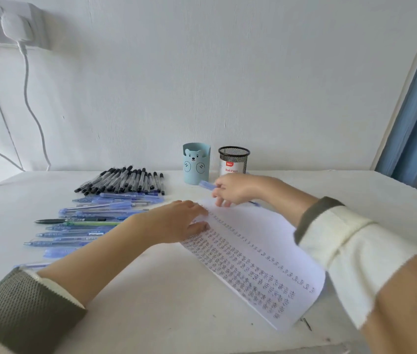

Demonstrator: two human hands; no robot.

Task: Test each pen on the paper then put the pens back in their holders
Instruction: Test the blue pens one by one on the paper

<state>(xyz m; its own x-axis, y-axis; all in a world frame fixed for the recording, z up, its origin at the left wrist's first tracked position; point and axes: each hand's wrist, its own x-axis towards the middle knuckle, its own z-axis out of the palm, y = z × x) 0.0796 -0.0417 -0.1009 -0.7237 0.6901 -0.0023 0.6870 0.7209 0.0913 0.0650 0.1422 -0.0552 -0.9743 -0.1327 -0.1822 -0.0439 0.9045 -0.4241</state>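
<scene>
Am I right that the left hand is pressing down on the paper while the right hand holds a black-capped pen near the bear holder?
Not quite: the pen in the right hand is blue, not black-capped. The head view shows the left hand resting on the paper, and the right hand near the bear holder, as you said. The black-capped pens lie grouped on the table.

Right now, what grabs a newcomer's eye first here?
The spread of pens: black-capped pens fanned at the table's back left, blue pens laid out in front of them. The left hand lies on the written paper; the right hand holds a blue pen by the bear holder.
</scene>
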